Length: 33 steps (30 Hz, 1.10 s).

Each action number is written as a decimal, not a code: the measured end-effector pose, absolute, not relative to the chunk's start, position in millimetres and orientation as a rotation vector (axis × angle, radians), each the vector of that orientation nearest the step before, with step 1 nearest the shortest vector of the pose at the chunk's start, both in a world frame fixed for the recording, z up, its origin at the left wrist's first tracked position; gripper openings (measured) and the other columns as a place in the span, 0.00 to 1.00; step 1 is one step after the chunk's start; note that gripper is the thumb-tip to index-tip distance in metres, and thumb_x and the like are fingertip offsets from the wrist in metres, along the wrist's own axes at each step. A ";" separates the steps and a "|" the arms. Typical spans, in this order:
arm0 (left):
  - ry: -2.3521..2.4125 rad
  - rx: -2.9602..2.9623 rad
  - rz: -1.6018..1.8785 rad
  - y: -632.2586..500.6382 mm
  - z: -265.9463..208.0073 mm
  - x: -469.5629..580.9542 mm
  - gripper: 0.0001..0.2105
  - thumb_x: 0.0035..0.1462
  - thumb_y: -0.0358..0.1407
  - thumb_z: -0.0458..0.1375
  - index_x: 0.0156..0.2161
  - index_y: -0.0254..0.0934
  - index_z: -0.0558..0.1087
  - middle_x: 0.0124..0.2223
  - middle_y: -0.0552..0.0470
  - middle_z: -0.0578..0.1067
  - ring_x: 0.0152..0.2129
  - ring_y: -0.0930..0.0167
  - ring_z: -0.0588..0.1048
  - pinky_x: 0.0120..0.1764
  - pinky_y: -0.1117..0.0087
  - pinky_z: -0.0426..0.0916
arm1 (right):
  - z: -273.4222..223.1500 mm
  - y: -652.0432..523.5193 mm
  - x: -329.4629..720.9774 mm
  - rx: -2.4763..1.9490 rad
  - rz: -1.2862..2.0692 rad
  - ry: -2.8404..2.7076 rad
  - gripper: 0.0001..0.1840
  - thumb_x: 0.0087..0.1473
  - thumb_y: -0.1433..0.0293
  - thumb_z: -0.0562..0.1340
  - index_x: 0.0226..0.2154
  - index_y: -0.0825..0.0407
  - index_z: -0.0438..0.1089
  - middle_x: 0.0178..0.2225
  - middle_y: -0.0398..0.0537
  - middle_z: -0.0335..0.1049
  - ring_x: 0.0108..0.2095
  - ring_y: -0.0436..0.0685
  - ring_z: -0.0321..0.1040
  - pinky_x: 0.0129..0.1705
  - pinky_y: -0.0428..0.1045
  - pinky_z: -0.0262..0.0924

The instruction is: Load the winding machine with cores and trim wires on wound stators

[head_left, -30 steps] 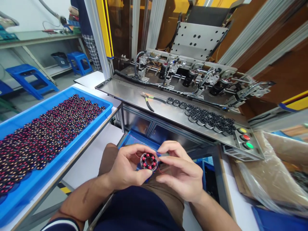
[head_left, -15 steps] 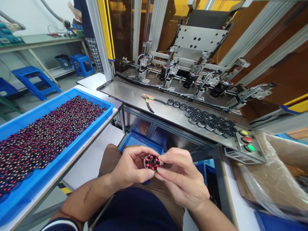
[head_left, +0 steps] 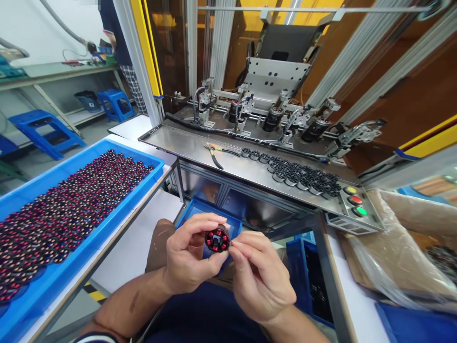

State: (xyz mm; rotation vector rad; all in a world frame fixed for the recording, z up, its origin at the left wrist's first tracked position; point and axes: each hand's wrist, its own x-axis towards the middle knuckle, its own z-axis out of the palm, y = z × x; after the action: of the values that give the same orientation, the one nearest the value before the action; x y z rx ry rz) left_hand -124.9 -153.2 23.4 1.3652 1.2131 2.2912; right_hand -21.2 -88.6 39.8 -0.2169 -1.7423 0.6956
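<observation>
My left hand grips a wound motor stator, a small black ring with red coils inside. Thumb and fingers clasp its rim, and its open face is turned towards me. Close to the stator's right edge, my right hand has thumb and forefinger pinched together. What lies between those fingertips is too small to make out. Many similar wound stators fill a blue tray on my left. On the metal ledge ahead, several dark rings stand in rows beside a pair of cutting pliers.
A machine with metal fixtures stands behind the ledge. Yellow, red and green buttons sit at its right end. A plastic-lined carton is at the right; a blue bin is below. Another person stands at the far left.
The stator has tilted in my left hand and shifted slightly left. My right hand has moved off its rim, fingers now pinched closer together. The whole view has turned a little.
</observation>
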 end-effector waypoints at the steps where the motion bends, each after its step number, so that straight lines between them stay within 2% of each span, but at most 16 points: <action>1: 1.203 1.348 2.291 -153.5 23.5 -124.0 0.21 0.49 0.23 0.67 0.48 0.40 0.74 0.47 0.49 0.77 0.42 0.71 0.79 0.46 0.72 0.75 | 40.2 -90.0 -23.1 -0.248 0.742 -1.724 0.12 0.53 0.84 0.61 0.36 0.53 0.72 0.29 0.46 0.71 0.29 0.52 0.70 0.29 0.49 0.67; 4: 1.124 1.239 2.254 -154.4 24.5 -123.0 0.20 0.51 0.24 0.67 0.48 0.42 0.73 0.49 0.49 0.77 0.45 0.70 0.79 0.47 0.72 0.74 | 39.6 -90.8 -28.0 -0.307 0.845 -1.691 0.11 0.55 0.83 0.59 0.33 0.51 0.70 0.27 0.45 0.70 0.28 0.52 0.68 0.28 0.48 0.66; 7: 1.089 1.054 2.062 -157.1 26.2 -129.7 0.24 0.49 0.31 0.70 0.50 0.42 0.69 0.52 0.46 0.75 0.49 0.66 0.76 0.48 0.69 0.73 | 37.8 -85.5 -30.1 -0.282 0.843 -1.698 0.10 0.55 0.82 0.59 0.32 0.51 0.69 0.27 0.44 0.69 0.28 0.52 0.68 0.28 0.48 0.65; 9: 1.088 0.980 1.862 -159.9 26.7 -138.4 0.26 0.48 0.37 0.71 0.51 0.40 0.67 0.47 0.47 0.77 0.44 0.68 0.77 0.45 0.71 0.73 | 37.3 -79.9 -29.3 -0.253 0.822 -1.735 0.10 0.55 0.82 0.59 0.33 0.51 0.68 0.26 0.44 0.69 0.28 0.53 0.68 0.28 0.48 0.65; 13: 0.921 0.968 1.606 -163.4 23.6 -153.3 0.18 0.58 0.44 0.63 0.48 0.38 0.67 0.32 0.52 0.78 0.28 0.73 0.77 0.33 0.75 0.72 | 38.0 -70.6 -24.3 -0.212 0.800 -1.808 0.10 0.56 0.83 0.58 0.33 0.51 0.68 0.27 0.44 0.70 0.28 0.52 0.68 0.28 0.47 0.65; 16: 0.806 0.937 1.627 -161.9 19.8 -155.5 0.16 0.60 0.45 0.61 0.47 0.37 0.68 0.30 0.51 0.78 0.26 0.72 0.78 0.30 0.74 0.72 | 39.0 -68.4 -20.7 -0.227 0.785 -1.851 0.10 0.56 0.82 0.59 0.33 0.51 0.68 0.27 0.45 0.70 0.28 0.51 0.68 0.28 0.47 0.65; 21: 0.715 0.942 1.667 -157.8 15.2 -154.8 0.15 0.62 0.44 0.59 0.49 0.38 0.70 0.34 0.50 0.78 0.29 0.71 0.79 0.31 0.74 0.74 | 40.8 -68.5 -18.4 -0.285 0.779 -1.890 0.10 0.56 0.81 0.59 0.31 0.52 0.69 0.27 0.45 0.70 0.27 0.52 0.69 0.27 0.47 0.64; 24: 0.691 0.997 1.705 -158.7 15.4 -157.3 0.12 0.61 0.41 0.60 0.48 0.40 0.71 0.44 0.47 0.76 0.32 0.71 0.79 0.32 0.73 0.75 | 41.2 -67.7 -19.1 -0.294 0.798 -1.883 0.09 0.57 0.81 0.59 0.31 0.52 0.70 0.26 0.45 0.71 0.27 0.51 0.69 0.27 0.46 0.63; 27: 0.760 1.024 1.776 -161.2 18.3 -159.0 0.09 0.58 0.39 0.63 0.42 0.39 0.72 0.52 0.44 0.73 0.39 0.68 0.78 0.40 0.67 0.76 | 42.4 -67.3 -19.5 -0.320 0.867 -1.872 0.09 0.57 0.81 0.60 0.30 0.52 0.70 0.26 0.44 0.70 0.27 0.51 0.69 0.27 0.47 0.64; 30: 0.776 1.015 1.865 -161.7 21.5 -156.9 0.12 0.55 0.38 0.67 0.39 0.39 0.68 0.48 0.46 0.75 0.46 0.62 0.78 0.48 0.59 0.74 | 45.0 -66.8 -19.1 -0.340 0.930 -1.857 0.10 0.58 0.80 0.60 0.28 0.52 0.69 0.25 0.44 0.70 0.26 0.51 0.68 0.26 0.46 0.63; 33: 0.726 0.953 1.933 -159.2 21.4 -152.6 0.19 0.49 0.38 0.71 0.40 0.41 0.66 0.48 0.48 0.76 0.53 0.60 0.75 0.50 0.58 0.73 | 46.3 -65.2 -17.5 -0.261 0.945 -1.866 0.10 0.57 0.81 0.60 0.30 0.52 0.70 0.24 0.43 0.69 0.26 0.50 0.68 0.27 0.46 0.64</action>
State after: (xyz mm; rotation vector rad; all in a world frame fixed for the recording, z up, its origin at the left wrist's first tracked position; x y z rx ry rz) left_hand -152.6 -159.2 21.4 0.9528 0.7257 1.9335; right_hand -17.5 -65.2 46.3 -0.2610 -1.8665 0.9449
